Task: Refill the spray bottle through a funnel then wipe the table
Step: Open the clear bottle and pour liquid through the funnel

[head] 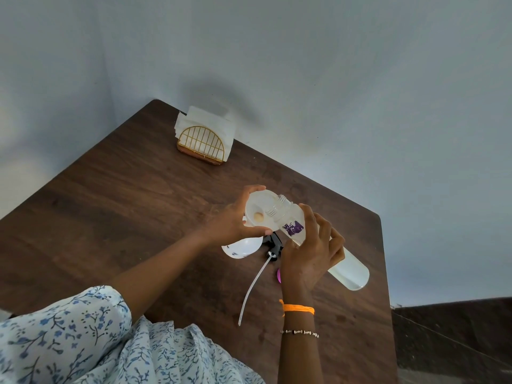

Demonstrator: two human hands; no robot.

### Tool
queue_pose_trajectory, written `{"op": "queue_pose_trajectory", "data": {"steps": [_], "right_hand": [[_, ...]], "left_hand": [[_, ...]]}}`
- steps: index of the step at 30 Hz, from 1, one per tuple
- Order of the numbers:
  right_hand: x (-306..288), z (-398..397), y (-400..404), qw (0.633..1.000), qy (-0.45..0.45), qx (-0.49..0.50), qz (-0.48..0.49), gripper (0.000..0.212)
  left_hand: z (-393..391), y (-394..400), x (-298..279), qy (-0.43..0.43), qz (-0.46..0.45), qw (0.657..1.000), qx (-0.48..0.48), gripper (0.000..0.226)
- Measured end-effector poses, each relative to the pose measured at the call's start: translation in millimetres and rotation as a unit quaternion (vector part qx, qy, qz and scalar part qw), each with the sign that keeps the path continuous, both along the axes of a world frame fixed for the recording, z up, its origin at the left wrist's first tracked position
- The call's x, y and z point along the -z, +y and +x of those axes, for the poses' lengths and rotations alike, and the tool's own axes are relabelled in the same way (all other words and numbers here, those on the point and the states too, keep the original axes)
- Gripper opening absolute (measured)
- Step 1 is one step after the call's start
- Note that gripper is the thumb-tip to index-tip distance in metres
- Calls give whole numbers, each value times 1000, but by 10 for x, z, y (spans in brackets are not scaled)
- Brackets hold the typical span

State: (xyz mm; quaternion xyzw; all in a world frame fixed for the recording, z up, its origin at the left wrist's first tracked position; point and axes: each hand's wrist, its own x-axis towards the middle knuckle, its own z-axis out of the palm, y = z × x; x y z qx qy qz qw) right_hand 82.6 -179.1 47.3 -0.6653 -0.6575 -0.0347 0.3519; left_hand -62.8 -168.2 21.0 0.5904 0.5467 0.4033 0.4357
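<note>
My left hand (230,223) holds a white plastic funnel (259,210) by its rim, above the dark wooden table (124,206). My right hand (313,250) grips a long clear bottle (349,273) with a purple label, tilted so its open threaded neck rests over the funnel's mouth. Below my hands stands the white spray bottle (241,248), mostly hidden. Its black spray head (274,246) lies on the table beside it, the thin white dip tube (253,286) trailing toward me.
A gold wire napkin holder (201,145) with white paper napkins stands at the table's far corner by the wall. A small pink object (279,275) peeks out beside my right wrist. The table's right edge drops to a dark floor.
</note>
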Motion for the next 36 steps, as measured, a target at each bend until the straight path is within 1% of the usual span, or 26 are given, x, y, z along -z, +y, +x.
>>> {"op": "queue_pose_trajectory", "data": {"steps": [26, 30, 33, 36], "right_hand": [[-25, 10, -3, 1000, -13, -1, -2, 69], [-27, 7, -1, 1000, -10, 1, 1, 70], [-25, 5, -2, 1000, -11, 1, -1, 70], [-30, 9, -4, 1000, -12, 1, 1, 70]], "left_hand": [[-4, -8, -31, -8, -3, 1000, 6, 85], [-12, -13, -46, 15, 2, 1000, 4, 86], [-6, -20, -66, 8, 1, 1000, 8, 85], [0, -20, -68, 21, 3, 1000, 5, 85]]}}
